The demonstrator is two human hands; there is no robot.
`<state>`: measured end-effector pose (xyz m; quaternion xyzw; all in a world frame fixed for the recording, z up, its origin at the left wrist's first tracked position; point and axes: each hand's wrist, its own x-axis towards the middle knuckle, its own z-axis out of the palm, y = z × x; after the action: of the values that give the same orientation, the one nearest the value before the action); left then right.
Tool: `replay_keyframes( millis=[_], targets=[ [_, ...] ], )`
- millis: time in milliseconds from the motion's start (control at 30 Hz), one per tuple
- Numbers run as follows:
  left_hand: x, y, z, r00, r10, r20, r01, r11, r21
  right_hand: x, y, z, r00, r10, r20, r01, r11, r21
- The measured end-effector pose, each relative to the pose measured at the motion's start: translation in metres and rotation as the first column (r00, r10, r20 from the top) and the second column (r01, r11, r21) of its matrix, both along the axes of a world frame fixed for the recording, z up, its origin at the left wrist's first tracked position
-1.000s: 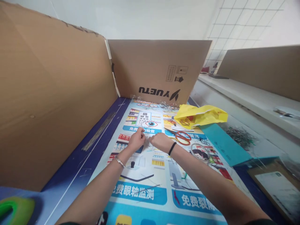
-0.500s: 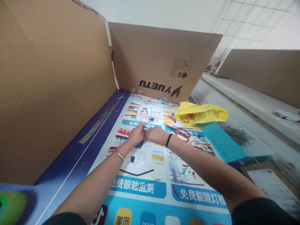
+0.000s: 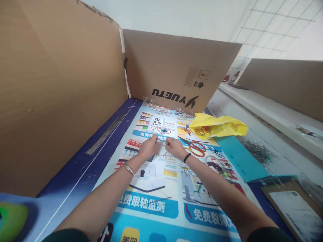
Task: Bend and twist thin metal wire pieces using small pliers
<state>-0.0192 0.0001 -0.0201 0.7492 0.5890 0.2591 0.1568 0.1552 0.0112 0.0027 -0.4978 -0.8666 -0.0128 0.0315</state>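
My left hand (image 3: 148, 148) is closed in a pinch over the printed poster sheet (image 3: 151, 183). A short gap to its right, my right hand (image 3: 175, 148) is closed with its knuckles up. Thin wire (image 3: 163, 154) shows faintly between and just below the two hands; its ends vanish behind the fingers. Close by my right hand lie scissors with orange handles (image 3: 196, 149), blades pointing to the far left. A bundle of straight thin wires (image 3: 106, 134) rests on the dark blue surface left of the poster.
Tall cardboard panels stand at the left (image 3: 63, 101) and the back (image 3: 176, 64). A yellow plastic bag (image 3: 222, 126) sits at the right, beside a turquoise sheet (image 3: 242, 158) and a pile of wire pieces (image 3: 257, 151). A green object (image 3: 12, 220) is at lower left.
My hands have moved apart, the right one shifting rightward, so a gap now shows between them. The camera view has tilted slightly.
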Motion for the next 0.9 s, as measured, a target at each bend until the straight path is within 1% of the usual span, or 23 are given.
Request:
replay_keyframes(
  millis=[67, 167, 267, 400, 567, 633, 700, 900],
  targets=[
    [0.001, 0.0, 0.0, 1.0, 0.006, -0.029, -0.006, 1.0, 0.01, 0.0, 0.003, -0.008, 0.994, -0.088, -0.061, 0.087, 0.996, -0.017],
    [0.001, -0.001, 0.0, 0.997, 0.012, -0.077, -0.008, 0.999, 0.044, -0.003, 0.007, -0.014, 0.981, -0.151, -0.12, 0.147, 0.988, -0.037],
    [0.001, -0.003, 0.001, 0.993, 0.012, -0.115, -0.004, 0.997, 0.077, -0.005, 0.008, -0.012, 0.978, -0.164, -0.128, 0.161, 0.986, -0.037],
    [0.0, -0.005, 0.003, 0.983, 0.021, -0.184, -0.004, 0.996, 0.094, -0.006, 0.002, -0.009, 0.984, -0.159, -0.084, 0.159, 0.987, -0.002],
    [0.002, -0.007, 0.008, 0.944, 0.077, -0.322, -0.025, 0.987, 0.162, -0.012, -0.008, -0.01, 0.986, -0.166, -0.018, 0.166, 0.985, 0.035],
    [0.002, -0.007, 0.01, 0.93, 0.089, -0.357, -0.032, 0.986, 0.163, -0.014, -0.009, -0.01, 0.986, -0.167, -0.012, 0.167, 0.985, 0.044],
    [0.001, -0.008, 0.011, 0.933, 0.075, -0.352, -0.02, 0.988, 0.156, -0.014, -0.009, -0.008, 0.985, -0.17, -0.016, 0.171, 0.984, 0.042],
    [-0.006, -0.009, 0.011, 0.965, -0.003, -0.261, 0.042, 0.989, 0.144, -0.009, -0.003, 0.001, 0.985, -0.165, -0.058, 0.166, 0.986, 0.015]
  ],
)
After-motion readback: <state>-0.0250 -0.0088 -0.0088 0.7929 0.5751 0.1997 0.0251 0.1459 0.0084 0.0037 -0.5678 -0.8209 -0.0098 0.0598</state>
